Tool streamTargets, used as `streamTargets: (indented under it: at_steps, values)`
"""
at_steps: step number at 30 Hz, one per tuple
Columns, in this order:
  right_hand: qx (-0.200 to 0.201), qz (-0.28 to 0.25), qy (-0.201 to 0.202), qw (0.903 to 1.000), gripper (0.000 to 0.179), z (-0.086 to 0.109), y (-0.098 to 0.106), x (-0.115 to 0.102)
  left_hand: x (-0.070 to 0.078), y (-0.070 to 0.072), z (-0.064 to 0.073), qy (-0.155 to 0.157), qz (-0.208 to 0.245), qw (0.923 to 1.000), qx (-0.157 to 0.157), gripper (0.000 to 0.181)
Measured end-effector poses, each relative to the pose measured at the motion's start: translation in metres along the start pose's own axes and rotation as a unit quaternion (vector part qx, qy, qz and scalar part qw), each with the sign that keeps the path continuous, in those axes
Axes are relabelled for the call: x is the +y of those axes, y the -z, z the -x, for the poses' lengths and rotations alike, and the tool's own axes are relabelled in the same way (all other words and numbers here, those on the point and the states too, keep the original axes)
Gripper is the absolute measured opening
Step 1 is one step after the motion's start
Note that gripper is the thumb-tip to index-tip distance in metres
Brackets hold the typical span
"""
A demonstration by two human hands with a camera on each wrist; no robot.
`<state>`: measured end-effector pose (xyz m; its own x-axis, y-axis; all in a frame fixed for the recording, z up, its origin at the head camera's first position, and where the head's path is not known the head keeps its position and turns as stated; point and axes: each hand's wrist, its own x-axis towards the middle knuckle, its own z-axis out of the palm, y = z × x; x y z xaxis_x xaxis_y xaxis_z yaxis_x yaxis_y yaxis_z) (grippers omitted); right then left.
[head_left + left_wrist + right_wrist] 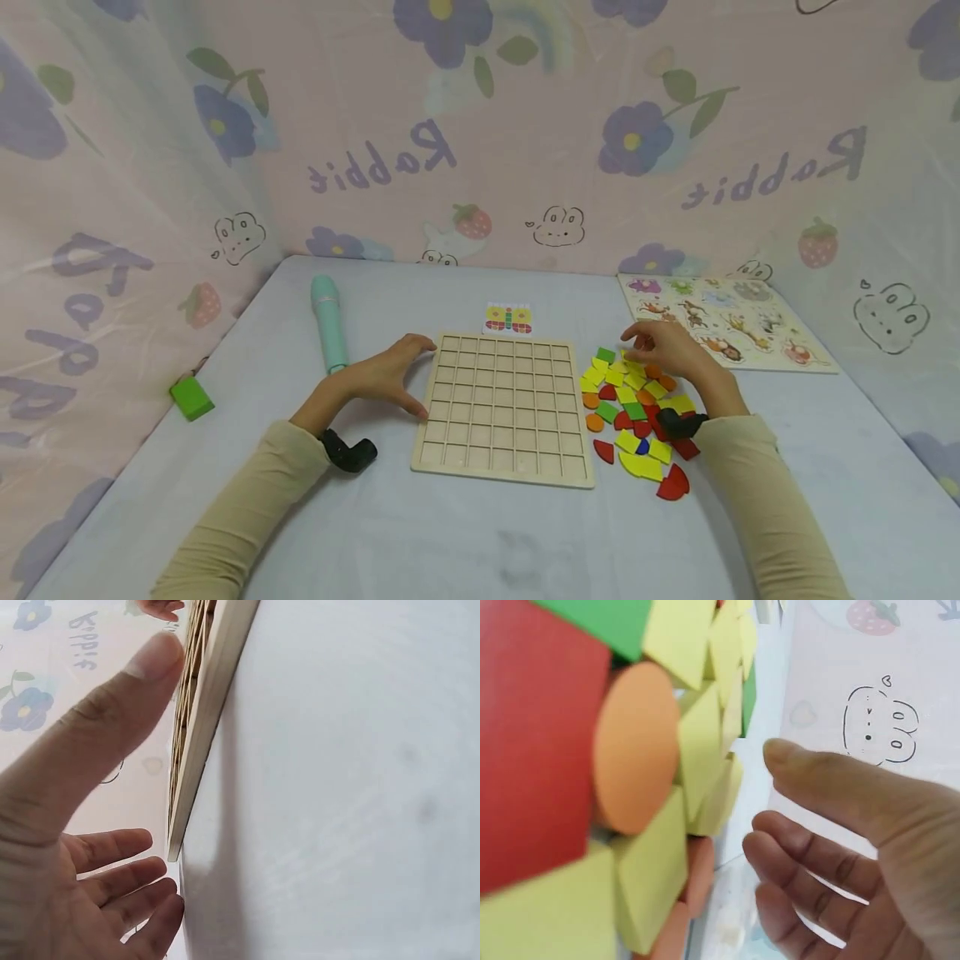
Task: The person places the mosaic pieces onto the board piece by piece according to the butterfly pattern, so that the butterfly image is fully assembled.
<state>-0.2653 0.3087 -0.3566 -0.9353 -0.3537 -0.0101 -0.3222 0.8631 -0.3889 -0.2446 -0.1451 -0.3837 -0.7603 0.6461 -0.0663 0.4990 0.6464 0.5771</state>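
A wooden grid board (pixel 504 410) lies flat on the table, its square cells bare. My left hand (pixel 386 375) is at the board's left edge, thumb and fingers spread apart along the rim. The left wrist view shows the thumb (pixel 112 727) over the board's side and the other fingers relaxed near its far corner. Over the far part of a heap of coloured pieces, my right hand (pixel 667 346) hovers with loosely bent fingers and nothing between them. Among these flat pieces are yellow diamonds, an orange disc (pixel 637 746), a large red piece (pixel 536 742) and green squares.
A small card (pixel 508 318) with a butterfly-like pattern lies beyond the board. To the left are a mint-green microphone-shaped object (pixel 327 321) and a green block (pixel 192 398). An animal picture board (pixel 731 321) is at the back right. Printed fabric (pixel 517 167) walls the table.
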Motion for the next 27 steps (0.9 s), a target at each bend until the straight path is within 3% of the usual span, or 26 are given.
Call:
streamTargets:
  at_steps: [5,12,19,27]
  values:
    - [-0.016,-0.011,-0.054,0.9984,0.032,0.001,-0.004,0.001,0.0,0.0,0.0,-0.003,0.008,0.9999,-0.005,0.106]
    - [-0.025,-0.025,-0.086,0.9957,0.03,0.001,-0.008,0.007,-0.002,0.0,0.001,-0.012,0.01,0.9999,-0.005,0.107]
    - [-0.032,-0.027,-0.093,0.9948,0.03,-0.003,-0.011,0.008,-0.004,0.0,0.001,-0.023,0.01,0.9996,-0.009,0.106]
    - [-0.024,-0.024,-0.061,0.9975,0.027,-0.005,-0.012,0.005,-0.002,0.0,0.001,-0.02,-0.002,0.9996,-0.021,0.109]
